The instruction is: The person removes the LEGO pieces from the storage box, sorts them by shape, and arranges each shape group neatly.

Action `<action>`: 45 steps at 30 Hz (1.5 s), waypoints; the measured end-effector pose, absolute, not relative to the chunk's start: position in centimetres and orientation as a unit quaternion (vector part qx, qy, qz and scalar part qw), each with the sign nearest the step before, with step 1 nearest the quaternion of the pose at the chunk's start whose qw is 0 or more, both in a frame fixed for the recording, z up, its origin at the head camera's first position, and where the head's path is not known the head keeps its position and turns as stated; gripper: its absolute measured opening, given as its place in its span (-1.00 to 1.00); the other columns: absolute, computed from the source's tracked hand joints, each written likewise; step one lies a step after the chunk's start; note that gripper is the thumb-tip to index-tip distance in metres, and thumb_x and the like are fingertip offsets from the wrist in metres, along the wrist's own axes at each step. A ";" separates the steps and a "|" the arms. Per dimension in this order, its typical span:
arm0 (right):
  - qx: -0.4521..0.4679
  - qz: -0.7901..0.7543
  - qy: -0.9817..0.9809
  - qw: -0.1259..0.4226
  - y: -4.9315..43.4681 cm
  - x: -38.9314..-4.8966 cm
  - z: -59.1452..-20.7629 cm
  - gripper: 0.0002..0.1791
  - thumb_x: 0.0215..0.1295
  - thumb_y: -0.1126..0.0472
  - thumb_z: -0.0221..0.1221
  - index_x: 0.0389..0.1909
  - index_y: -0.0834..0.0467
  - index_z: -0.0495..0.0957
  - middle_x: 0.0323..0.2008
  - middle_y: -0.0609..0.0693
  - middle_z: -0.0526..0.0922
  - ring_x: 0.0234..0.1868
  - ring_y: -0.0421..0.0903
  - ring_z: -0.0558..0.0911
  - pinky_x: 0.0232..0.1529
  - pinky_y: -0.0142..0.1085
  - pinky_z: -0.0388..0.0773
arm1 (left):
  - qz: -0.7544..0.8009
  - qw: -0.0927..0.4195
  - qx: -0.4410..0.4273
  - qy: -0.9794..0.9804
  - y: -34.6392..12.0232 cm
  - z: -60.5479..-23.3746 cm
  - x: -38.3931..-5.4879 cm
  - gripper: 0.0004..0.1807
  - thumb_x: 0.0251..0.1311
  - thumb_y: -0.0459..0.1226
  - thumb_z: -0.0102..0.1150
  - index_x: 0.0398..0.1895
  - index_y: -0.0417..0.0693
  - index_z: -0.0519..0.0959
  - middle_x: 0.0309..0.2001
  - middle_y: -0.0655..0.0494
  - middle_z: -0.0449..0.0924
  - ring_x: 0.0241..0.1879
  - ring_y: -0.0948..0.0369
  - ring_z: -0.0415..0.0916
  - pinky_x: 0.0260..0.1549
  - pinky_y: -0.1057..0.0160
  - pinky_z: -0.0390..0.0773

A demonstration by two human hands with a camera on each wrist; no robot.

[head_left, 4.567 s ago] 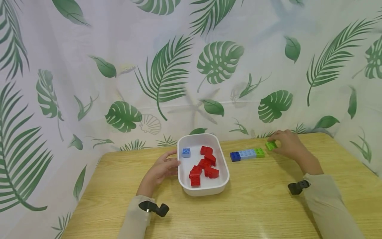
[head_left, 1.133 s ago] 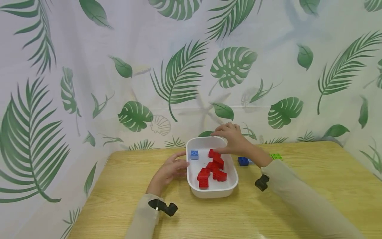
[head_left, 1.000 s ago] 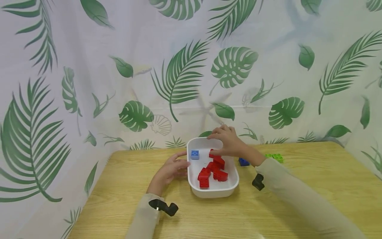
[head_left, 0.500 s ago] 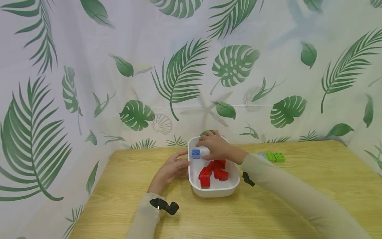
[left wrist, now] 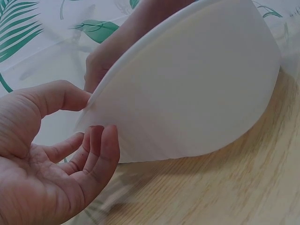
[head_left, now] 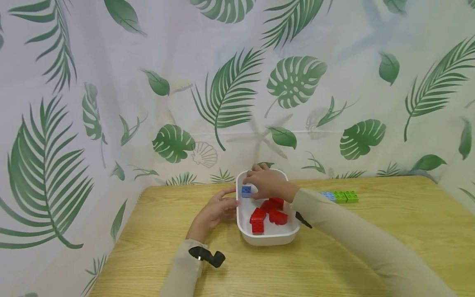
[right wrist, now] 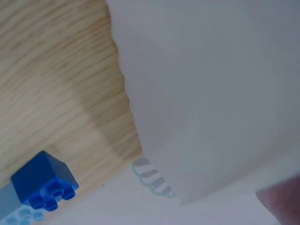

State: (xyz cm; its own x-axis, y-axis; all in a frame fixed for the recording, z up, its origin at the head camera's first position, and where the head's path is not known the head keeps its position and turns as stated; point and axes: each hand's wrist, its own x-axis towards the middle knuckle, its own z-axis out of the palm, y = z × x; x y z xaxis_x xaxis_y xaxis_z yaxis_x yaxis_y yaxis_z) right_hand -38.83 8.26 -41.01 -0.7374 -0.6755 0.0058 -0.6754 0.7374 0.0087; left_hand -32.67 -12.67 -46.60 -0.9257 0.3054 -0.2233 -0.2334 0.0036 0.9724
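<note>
A white plastic box (head_left: 269, 240) stands on the table in the head view, with several red toy building bricks (head_left: 257, 225) inside. A light blue brick (head_left: 246, 192) sits by its far left wall. My right hand (head_left: 265, 183) reaches over the right rim, its thumb beside this brick and its fingertips just behind it; I see no clear grip. At the box's left side my left hand (head_left: 217, 210) rests against the wall. In the left wrist view its thumb (left wrist: 70, 96) touches the rim and loosely bent fingers lie at the outer wall.
Right of the box runs a row of bricks: dark blue (right wrist: 44, 180) nearest the box, then light blue (head_left: 328, 196), then two green (head_left: 345, 196). My right forearm hides part of it. A leaf-patterned curtain (head_left: 297, 82) hangs behind the wooden table (head_left: 156, 231).
My right hand has left the green brick at the row's right end and moved left into the box, stopping by the light blue brick. My left hand has stayed at the box's side.
</note>
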 end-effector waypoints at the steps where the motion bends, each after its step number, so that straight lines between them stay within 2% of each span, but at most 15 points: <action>1: 0.361 -0.004 -0.933 0.003 8.3 -38.9 -40.9 -0.48 0.18 -0.03 0.42 0.19 -0.04 0.65 0.15 -0.01 0.65 0.17 0.00 0.44 0.32 0.04 0.39 | 0.705 0.191 0.027 0.682 -12.7 -46.6 -32.7 -0.32 0.33 -0.31 0.17 0.52 -0.01 0.25 0.26 -0.29 0.55 0.08 0.02 0.64 0.06 0.03 0.67; 11: 0.364 -0.023 -0.931 0.012 7.3 -39.1 -39.0 -0.48 0.16 0.02 0.46 0.17 0.00 0.67 0.09 0.03 0.69 0.11 0.00 0.45 0.26 0.02 0.34 | 0.706 0.189 0.024 0.682 -12.8 -46.5 -32.8 -0.31 0.33 -0.31 0.18 0.52 0.00 0.25 0.26 -0.28 0.55 0.07 0.04 0.64 0.05 0.02 0.68; 16: 0.358 -0.013 -0.934 -0.007 6.3 -39.4 -38.8 -0.48 0.15 0.01 0.46 0.16 -0.04 0.68 0.09 0.01 0.69 0.11 -0.02 0.44 0.23 -0.02 0.34 | 0.708 0.188 0.030 0.680 -12.9 -46.5 -32.8 -0.31 0.32 -0.31 0.18 0.52 -0.03 0.24 0.26 -0.30 0.53 0.05 0.05 0.64 0.04 0.03 0.68; 23: 0.360 -0.028 -0.932 -0.032 5.6 -39.6 -39.0 -0.51 0.16 0.03 0.46 0.14 -0.01 0.70 0.08 0.03 0.70 0.09 0.00 0.43 0.25 0.04 0.31 | 0.712 0.187 0.030 0.676 -12.7 -46.7 -32.9 -0.31 0.32 -0.31 0.18 0.52 -0.02 0.25 0.25 -0.28 0.54 0.03 0.09 0.63 0.04 0.02 0.68; 30: 0.339 -0.040 -0.938 -0.057 5.2 -39.7 -39.3 -0.52 0.14 0.00 0.47 0.12 -0.06 0.71 0.11 0.00 0.70 0.16 0.01 0.43 0.32 0.08 0.32 | 0.714 0.190 0.030 0.673 -12.6 -46.7 -32.7 -0.31 0.32 -0.31 0.19 0.51 -0.04 0.26 0.24 -0.30 0.54 0.03 0.08 0.63 -0.02 0.08 0.70; 38: 0.328 -0.050 -0.939 -0.094 4.8 -39.8 -39.5 -0.59 0.14 0.03 0.47 0.05 -0.10 0.72 0.07 -0.07 0.72 0.21 0.02 0.43 0.45 0.17 0.20 | 0.714 0.191 0.027 0.673 -12.5 -46.6 -32.7 -0.29 0.29 -0.32 0.20 0.52 -0.05 0.25 0.24 -0.30 0.54 -0.07 0.15 0.63 -0.09 0.13 0.71; 42: 0.324 -0.043 -0.940 -0.101 4.8 -39.9 -39.7 -0.67 0.14 0.04 0.48 -0.05 -0.11 0.73 -0.01 -0.08 0.71 0.15 0.01 0.42 0.28 0.06 0.36 | 0.716 0.189 0.024 0.672 -12.5 -46.7 -32.7 -0.28 0.27 -0.32 0.21 0.51 -0.05 0.26 0.21 -0.28 0.56 -0.09 0.17 0.63 -0.13 0.16 0.71; 45: 0.322 -0.029 -0.940 -0.107 4.8 -39.9 -39.7 -0.73 0.12 0.07 0.48 -0.14 -0.10 0.72 -0.07 -0.09 0.71 0.11 -0.01 0.41 0.19 -0.01 0.38 | 0.719 0.187 0.025 0.669 -12.6 -46.6 -32.6 -0.28 0.26 -0.34 0.20 0.51 -0.07 0.26 0.20 -0.29 0.57 -0.11 0.18 0.63 -0.17 0.19 0.69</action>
State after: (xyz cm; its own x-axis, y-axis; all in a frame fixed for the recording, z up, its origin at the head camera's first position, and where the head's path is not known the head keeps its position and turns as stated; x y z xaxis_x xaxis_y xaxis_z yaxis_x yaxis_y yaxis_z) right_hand -39.89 4.82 -39.74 -0.7698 -0.5993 -0.2194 -0.6119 0.7908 -0.0134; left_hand -32.63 -12.55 -46.55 -0.9286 0.3027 -0.2145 -0.2357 -0.0347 0.9712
